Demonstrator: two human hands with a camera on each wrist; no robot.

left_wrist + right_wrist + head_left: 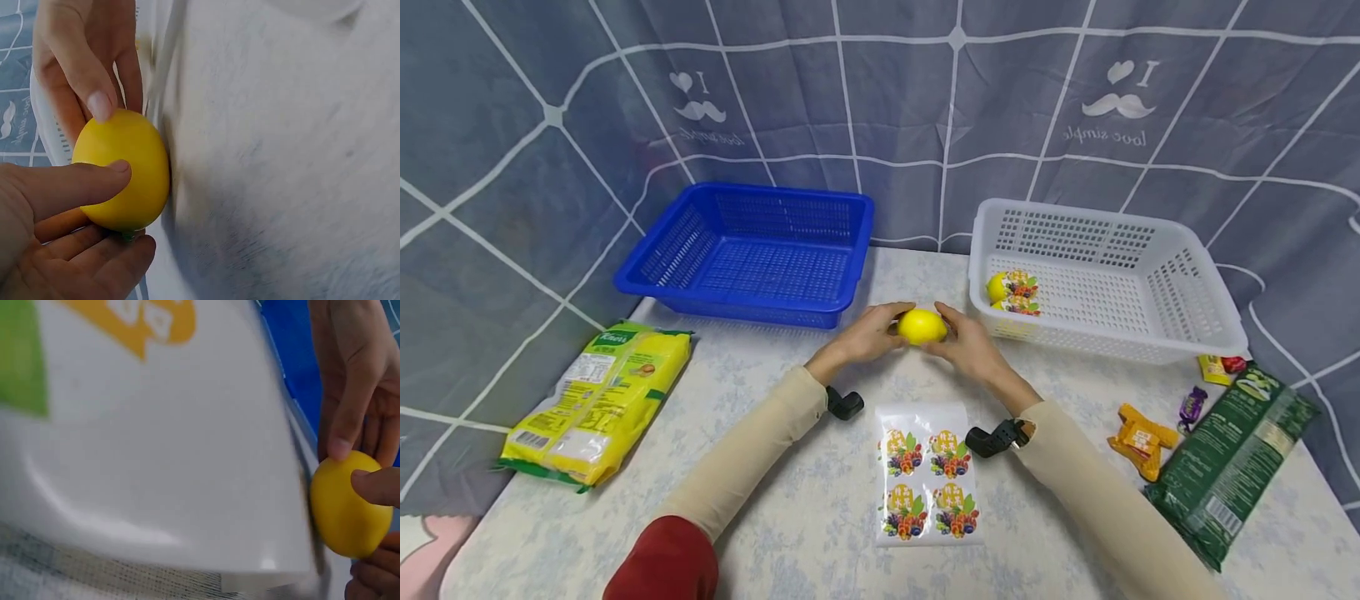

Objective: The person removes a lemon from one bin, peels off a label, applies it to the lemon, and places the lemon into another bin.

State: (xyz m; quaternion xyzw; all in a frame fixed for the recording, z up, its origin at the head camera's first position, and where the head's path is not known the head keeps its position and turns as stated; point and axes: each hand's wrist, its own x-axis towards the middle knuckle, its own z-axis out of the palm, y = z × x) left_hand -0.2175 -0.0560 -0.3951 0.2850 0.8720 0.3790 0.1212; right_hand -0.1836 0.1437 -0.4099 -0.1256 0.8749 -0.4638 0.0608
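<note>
A smooth yellow lemon (pixel 922 327) is held between both hands, just above the table. My left hand (pixel 874 332) grips it from the left, thumb on its near side and fingers behind. From the other side my right hand (pixel 972 342) pinches it, the thumb laid against the skin. In the left wrist view, a small green tip shows at one end of the lemon (pixel 128 175). On the table nearer me lies a white sheet (pixel 928 475) with several colourful fruit stickers. The lemon's far side is hidden by the fingers.
Behind the left hand stands a blue basket (pixel 752 315). Yellow lemons (pixel 997 287) bearing fruit stickers sit in a white basket (pixel 1187 354) at right. A yellow-green bag (pixel 598 400) lies left; a dark green packet (pixel 1232 458), an orange packet (pixel 1141 442) and small wrapped sweets lie right.
</note>
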